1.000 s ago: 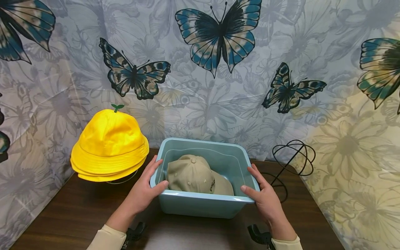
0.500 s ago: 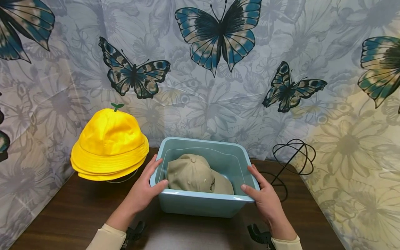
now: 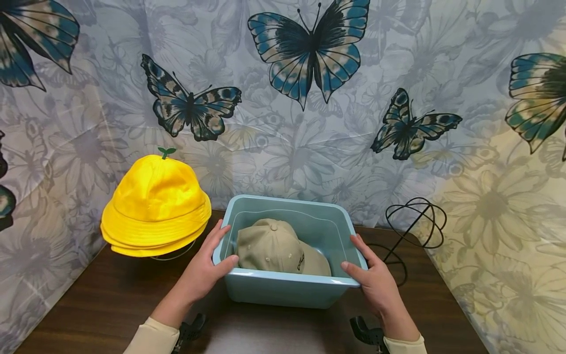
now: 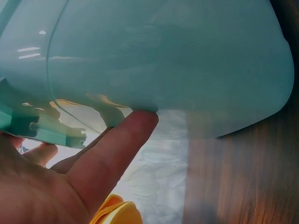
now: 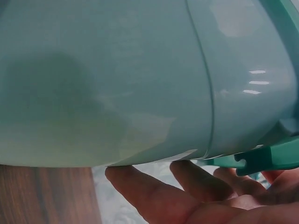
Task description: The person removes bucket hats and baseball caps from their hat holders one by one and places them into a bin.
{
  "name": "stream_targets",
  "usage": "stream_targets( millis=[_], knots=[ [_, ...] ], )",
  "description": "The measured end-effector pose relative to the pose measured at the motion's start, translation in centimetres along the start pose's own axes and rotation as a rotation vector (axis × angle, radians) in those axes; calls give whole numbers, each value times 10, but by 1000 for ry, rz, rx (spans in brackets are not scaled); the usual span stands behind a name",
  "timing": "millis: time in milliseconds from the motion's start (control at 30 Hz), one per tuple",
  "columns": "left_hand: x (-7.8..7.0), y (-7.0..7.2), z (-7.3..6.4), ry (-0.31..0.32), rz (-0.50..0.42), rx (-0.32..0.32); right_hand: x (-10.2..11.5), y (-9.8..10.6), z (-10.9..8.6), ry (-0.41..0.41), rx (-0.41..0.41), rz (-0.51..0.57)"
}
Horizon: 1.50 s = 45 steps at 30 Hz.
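Note:
A light blue plastic storage bin (image 3: 283, 293) stands on the dark wooden table, and inside it lies a khaki baseball cap (image 3: 269, 248), its brim toward the right. My left hand (image 3: 205, 270) grips the bin's left end, thumb over the rim. At the opposite end my right hand (image 3: 376, 282) holds the rim the same way. In the left wrist view, a fingertip (image 4: 145, 119) touches the bin's outer wall (image 4: 173, 56). The right wrist view shows fingertips (image 5: 122, 173) against the wall (image 5: 117, 93) below the rim.
Left of the bin, yellow bucket hats (image 3: 155, 206) with a green sprout on top sit stacked on a wire stand. A bare black wire hat stand (image 3: 415, 223) is at the right. Butterfly-patterned cloth (image 3: 300, 152) hangs behind the table (image 3: 101, 305).

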<state>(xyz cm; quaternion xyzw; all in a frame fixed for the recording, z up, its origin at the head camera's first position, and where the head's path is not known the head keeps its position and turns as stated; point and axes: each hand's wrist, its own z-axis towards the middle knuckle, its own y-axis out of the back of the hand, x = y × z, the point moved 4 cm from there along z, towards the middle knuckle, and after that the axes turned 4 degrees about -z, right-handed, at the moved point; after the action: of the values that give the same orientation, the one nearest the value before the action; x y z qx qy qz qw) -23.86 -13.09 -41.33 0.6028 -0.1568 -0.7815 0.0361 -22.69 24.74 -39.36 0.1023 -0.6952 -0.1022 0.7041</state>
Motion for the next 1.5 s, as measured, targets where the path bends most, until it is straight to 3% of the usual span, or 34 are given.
stream_targets(
  millis=[467, 700, 900, 1100, 1200, 1500],
  knots=[
    [-1, 2, 0, -8, 21, 18, -1, -2, -1, -27, -15, -11],
    [-2, 9, 2, -11, 117, 102, -1, -1, -1, -27, -6, 2],
    [-9, 24, 4, -19, 216, 144, 0, -1, -2, -22, -4, 5],
    [-28, 48, -2, -27, 231, 159, 1, -1, -1, -23, -10, -2],
    [-44, 66, -7, -78, 256, 182, 1, -1, -1, -23, -12, -2],
    [-102, 143, -14, -245, 229, 243, 0, -1, -1, -23, -12, 14]
  ],
)
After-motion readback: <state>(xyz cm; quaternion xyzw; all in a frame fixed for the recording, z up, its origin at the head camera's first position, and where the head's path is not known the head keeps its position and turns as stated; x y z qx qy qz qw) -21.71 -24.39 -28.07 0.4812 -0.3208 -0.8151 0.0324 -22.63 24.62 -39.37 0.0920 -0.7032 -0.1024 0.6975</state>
